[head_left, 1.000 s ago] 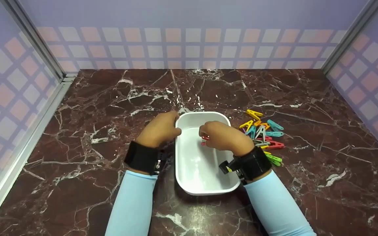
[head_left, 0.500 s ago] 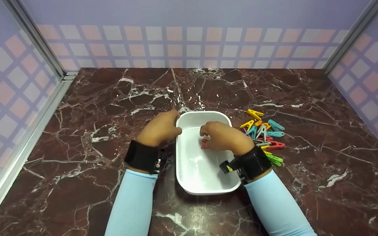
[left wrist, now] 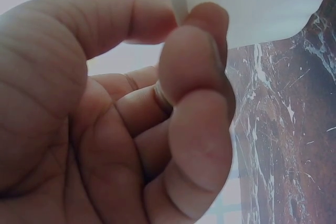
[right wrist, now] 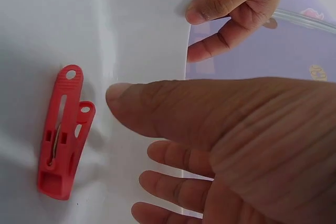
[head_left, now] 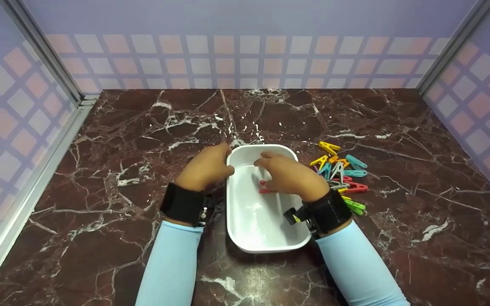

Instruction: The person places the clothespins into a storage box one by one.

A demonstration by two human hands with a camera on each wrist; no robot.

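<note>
The white rectangular tub (head_left: 253,223) stands in the middle of the table. At its left rim my left hand (head_left: 206,168) pinches the edge between thumb and fingers; the left wrist view shows this grip on the tub wall (left wrist: 252,9). Inside the tub lies a red clothespin (right wrist: 59,135), apart from the fingers in the right wrist view. In the head view my right hand (head_left: 289,175) partly covers it. That hand hovers over the tub with its fingers extended and holds nothing.
To the right of the tub lies a loose pile of several clothespins, among them yellow (head_left: 329,148), blue (head_left: 355,173), red (head_left: 357,187) and green (head_left: 354,206). Tiled panels (head_left: 251,61) enclose the marbled table (head_left: 143,127) at the back and sides.
My right hand has let go of the red clothespin inside the tub, and its fingers have spread apart. The left hand keeps its grip on the rim.
</note>
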